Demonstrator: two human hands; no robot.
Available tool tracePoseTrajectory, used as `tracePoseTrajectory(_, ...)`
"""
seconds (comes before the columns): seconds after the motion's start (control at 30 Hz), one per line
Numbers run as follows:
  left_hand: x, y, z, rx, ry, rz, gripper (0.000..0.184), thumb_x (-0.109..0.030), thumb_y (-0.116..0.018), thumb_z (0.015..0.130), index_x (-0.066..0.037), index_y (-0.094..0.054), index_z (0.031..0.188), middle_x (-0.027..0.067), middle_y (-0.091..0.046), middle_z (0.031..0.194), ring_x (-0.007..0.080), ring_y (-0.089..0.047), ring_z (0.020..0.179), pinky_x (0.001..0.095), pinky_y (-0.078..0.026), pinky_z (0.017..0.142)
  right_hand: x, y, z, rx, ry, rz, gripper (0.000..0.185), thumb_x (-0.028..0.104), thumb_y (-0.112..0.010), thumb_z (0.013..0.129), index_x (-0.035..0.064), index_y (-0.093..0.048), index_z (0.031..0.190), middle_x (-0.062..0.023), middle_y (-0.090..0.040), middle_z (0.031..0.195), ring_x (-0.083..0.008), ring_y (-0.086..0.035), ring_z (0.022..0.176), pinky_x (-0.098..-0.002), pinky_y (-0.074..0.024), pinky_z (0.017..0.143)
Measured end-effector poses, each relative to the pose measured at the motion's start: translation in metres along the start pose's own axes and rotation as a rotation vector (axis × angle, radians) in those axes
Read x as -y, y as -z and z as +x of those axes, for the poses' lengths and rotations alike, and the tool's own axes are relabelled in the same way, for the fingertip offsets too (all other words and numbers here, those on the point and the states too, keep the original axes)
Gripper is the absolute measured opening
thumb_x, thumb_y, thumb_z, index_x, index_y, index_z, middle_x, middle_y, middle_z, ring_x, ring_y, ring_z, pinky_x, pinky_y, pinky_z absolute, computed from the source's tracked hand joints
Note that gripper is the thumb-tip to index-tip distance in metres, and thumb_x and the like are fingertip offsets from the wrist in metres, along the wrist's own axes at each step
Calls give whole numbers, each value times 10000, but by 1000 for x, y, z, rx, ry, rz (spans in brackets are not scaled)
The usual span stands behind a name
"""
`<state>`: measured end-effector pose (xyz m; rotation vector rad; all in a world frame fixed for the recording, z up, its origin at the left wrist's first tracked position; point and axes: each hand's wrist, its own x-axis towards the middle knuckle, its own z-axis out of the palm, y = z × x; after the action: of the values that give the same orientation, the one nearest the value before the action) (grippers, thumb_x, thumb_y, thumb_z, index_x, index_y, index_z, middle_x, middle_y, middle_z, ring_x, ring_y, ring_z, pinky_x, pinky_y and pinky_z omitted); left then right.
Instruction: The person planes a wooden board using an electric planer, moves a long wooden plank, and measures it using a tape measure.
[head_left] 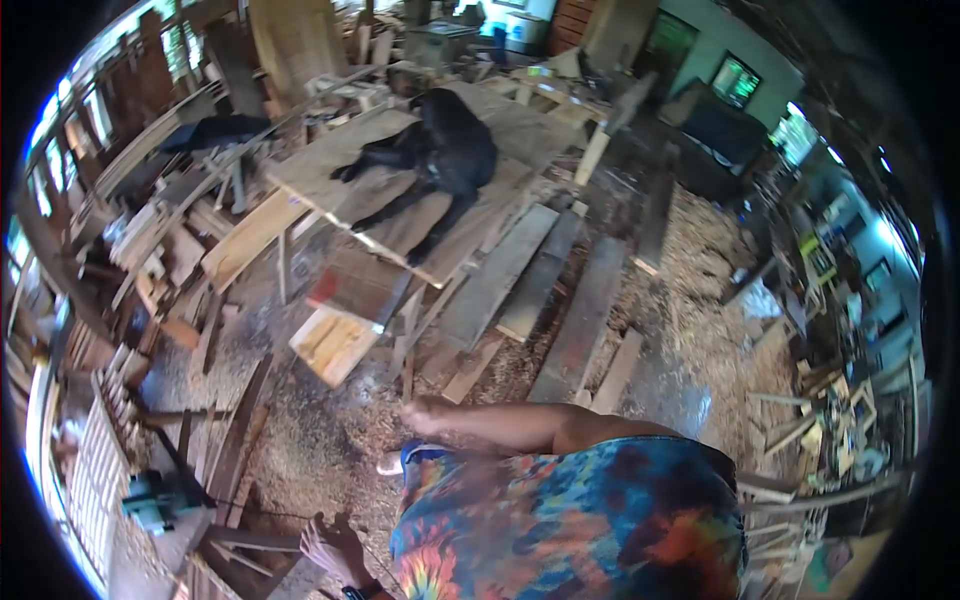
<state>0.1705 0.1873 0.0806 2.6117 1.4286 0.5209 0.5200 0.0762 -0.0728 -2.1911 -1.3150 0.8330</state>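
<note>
My left hand, with a dark band at its wrist, is low in the view with its fingers spread apart. It is nearest a low wooden stand, and I see nothing held in it. My right hand is blurred at the end of my bare forearm, above the sawdust-covered floor. Its fingers are not clear. Close to it are the end of a narrow board and a small pale wooden panel. My multicoloured shirt fills the lower middle.
A black dog lies on a wide wooden tabletop. Long planks lie beside it. Wood shavings cover the floor at right. A green machine stands at lower left. Scrap wood is piled at left.
</note>
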Motion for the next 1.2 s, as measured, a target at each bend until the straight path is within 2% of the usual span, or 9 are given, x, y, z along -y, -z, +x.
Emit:
tracePoseTrajectory(0.13, -12, 2, 0, -2, -30, 119, 296, -260, -746, 805, -17, -692, 964, 158, -696, 895, 353, -630, 903, 460, -436, 898, -87, 70, -117, -10, -614, -56, 305, 264, -629, 894, 43, -753, 1065, -186, -746, 998, -335, -727, 875, -474, -565, 764)
tracePoseTrajectory(0.17, -11, 1, 0, -12, -30, 137, 292, -261, -747, 805, -17, -691, 953, 158, -694, 888, 350, -629, 898, 459, -434, 897, -192, 25, -119, 352, -657, -275, 330, 298, -637, 904, 55, -744, 1101, -208, -733, 1069, -333, -713, 1006, -486, -549, 835)
tracePoseTrajectory(0.23, -13, 0, 0, -19, 6, 94, 279, -277, -737, 823, -21, -698, 928, 160, -697, 873, 347, -630, 890, 458, -432, 890, -95, 81, -204, -170, -1059, -40, 369, 360, -663, 886, 73, -740, 1105, -186, -736, 1109, -346, -709, 1060, -457, -565, 859)
tracePoseTrajectory(0.37, -14, 4, 0, 24, 41, 96, 269, -285, -719, 839, -36, -718, 941, 160, -710, 879, 342, -635, 879, 462, -436, 886, -127, 75, -243, 383, -858, -330, 324, 278, -721, 854, 68, -768, 1097, -193, -726, 1170, -349, -704, 1096, -480, -570, 883)
tracePoseTrajectory(0.57, -18, 5, 5, 74, 72, 129, 146, -215, -689, 835, -84, -725, 890, 116, -701, 859, 306, -642, 834, 442, -424, 864, -85, 78, -187, 385, -734, -313, 364, 246, -648, 879, 62, -739, 1179, -195, -703, 1250, -358, -676, 1160, -496, -560, 910)
tracePoseTrajectory(0.7, -11, -1, 2, -32, 22, 62, 72, -199, -703, 821, -150, -723, 870, 99, -712, 850, 293, -656, 846, 451, -428, 855, -177, 23, -88, 185, -707, -166, 286, 136, -582, 870, 44, -749, 1083, -213, -750, 971, -359, -741, 876, -454, -590, 746)
tracePoseTrajectory(0.87, -22, 2, 4, -20, 156, 64, 99, -189, -717, 823, -93, -708, 846, 128, -706, 838, 330, -666, 863, 472, -429, 904, -193, 45, -10, 165, -555, 896, 131, 140, -570, 952, 92, -606, 835, 1, -504, 610, -178, -558, 553, -377, -469, 513)
tracePoseTrajectory(0.97, -25, -4, 8, -63, 184, 122, 159, -226, -726, 849, -70, -719, 820, 134, -715, 842, 319, -663, 861, 476, -437, 920, -173, 72, 22, 45, -350, 24, 190, 147, -584, 966, 36, -682, 848, -83, -700, 723, -229, -696, 699, -402, -557, 636)
tracePoseTrajectory(1.2, -35, -3, 24, 165, 500, 161, 195, -309, -706, 847, -119, -722, 890, 139, -715, 841, 328, -676, 850, 480, -426, 917, -84, 132, 76, 34, -35, -168, 211, 256, -652, 915, 60, -708, 862, -200, -720, 829, -389, -724, 819, -470, -557, 704)
